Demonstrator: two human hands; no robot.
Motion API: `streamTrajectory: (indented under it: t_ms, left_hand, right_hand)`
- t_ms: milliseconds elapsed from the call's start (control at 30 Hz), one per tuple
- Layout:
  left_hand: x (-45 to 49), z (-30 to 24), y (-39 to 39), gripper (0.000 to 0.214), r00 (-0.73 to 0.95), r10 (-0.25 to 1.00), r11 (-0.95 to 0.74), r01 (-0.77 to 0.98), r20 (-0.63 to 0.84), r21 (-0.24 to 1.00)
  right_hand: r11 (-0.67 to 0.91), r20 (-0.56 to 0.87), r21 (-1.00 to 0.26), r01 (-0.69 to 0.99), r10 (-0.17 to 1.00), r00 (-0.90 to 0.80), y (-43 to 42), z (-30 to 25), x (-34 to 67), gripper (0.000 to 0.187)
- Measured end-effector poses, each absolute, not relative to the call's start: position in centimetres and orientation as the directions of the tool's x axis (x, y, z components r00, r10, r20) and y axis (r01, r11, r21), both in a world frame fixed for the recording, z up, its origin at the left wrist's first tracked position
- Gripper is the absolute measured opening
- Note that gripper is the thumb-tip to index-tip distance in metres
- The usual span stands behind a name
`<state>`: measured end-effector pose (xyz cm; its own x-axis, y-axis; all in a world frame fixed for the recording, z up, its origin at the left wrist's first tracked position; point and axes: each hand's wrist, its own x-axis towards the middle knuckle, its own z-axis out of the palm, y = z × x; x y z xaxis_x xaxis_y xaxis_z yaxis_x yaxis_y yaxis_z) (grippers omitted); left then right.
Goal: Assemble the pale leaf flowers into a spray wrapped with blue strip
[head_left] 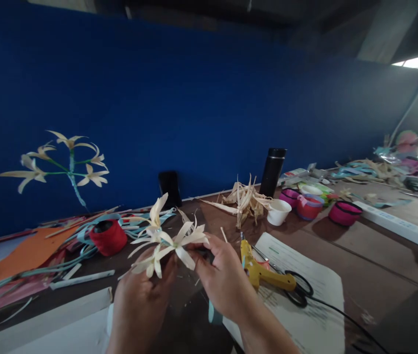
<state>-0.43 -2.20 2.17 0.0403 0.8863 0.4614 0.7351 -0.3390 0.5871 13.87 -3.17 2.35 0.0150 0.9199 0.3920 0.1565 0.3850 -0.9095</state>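
Note:
Low in the middle of the view, both my hands hold a cluster of cream husk flowers (164,241) with long pointed petals. My left hand (142,300) is closed round the lower flowers from below. My right hand (223,275) pinches the base of a petal on the right side. A strip of light blue tape (210,311) hangs under my right hand. A yellow glue gun (260,270) lies just right of my right hand on a printed paper sheet (315,314), beside black-handled scissors (297,287).
A red thread spool (107,237), blue strips and orange paper (24,255) lie at the left. A finished flower sprig (65,164) hangs on the blue wall. Behind are dry husks (245,199), a white cup (278,211), a black flask (272,172), a dark phone (170,188) and pink bowls (344,212).

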Motion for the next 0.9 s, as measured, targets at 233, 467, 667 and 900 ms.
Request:
streamTrajectory:
  t_ms: [233, 467, 667, 900]
  left_hand:
    - [-0.6, 1.0, -1.9, 0.031, -0.056, 0.866, -0.285, 0.761, 0.496, 0.582]
    - [-0.6, 0.7, -1.9, 0.023, 0.006, 0.839, -0.380, 0.721, 0.544, 0.579]
    - [-0.3, 1.1, -2.0, 0.024, -0.039, 0.801, -0.397, 0.714, 0.598, 0.577]
    - [-1.4, 1.3, -1.5, 0.025, 0.129, 0.737, -0.500, 0.765, 0.663, 0.407]
  right_hand:
    - [0.308, 0.326, -0.918, 0.249, 0.945, 0.033, -3.6, 2.3, 13.7, 0.017]
    - [0.292, 0.345, -0.897, 0.332, 0.932, 0.112, -3.4, 1.8, 13.5, 0.016]
    - [0.447, 0.502, -0.821, 0.357, 0.861, 0.076, -3.4, 1.8, 13.2, 0.020]
    - [0.476, 0.563, -0.728, 0.494, 0.826, 0.034, -3.8, 2.0, 13.3, 0.019]
